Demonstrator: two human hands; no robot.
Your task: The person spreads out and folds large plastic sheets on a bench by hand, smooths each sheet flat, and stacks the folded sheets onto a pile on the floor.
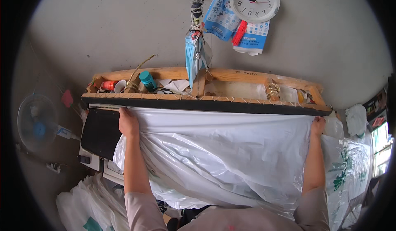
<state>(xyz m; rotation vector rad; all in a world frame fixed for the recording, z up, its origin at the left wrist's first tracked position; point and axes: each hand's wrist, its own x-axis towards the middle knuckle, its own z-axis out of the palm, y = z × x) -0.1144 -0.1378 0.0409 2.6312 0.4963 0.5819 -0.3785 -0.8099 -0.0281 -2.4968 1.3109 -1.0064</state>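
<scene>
White plastic [231, 148], stretched wide.
Person's left hand [129, 122] clenched on its corner toward 10 o'clock, right hand [317, 126] on the one toward 2; neither nearer. Long top edge runs 9 to 3 along the black strip [206, 105]; rest sags wrinkled toward 6.

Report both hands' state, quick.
Left hand: closed, holding the white plastic film near its upper left corner.
Right hand: closed, holding the film near its upper right corner.
</scene>
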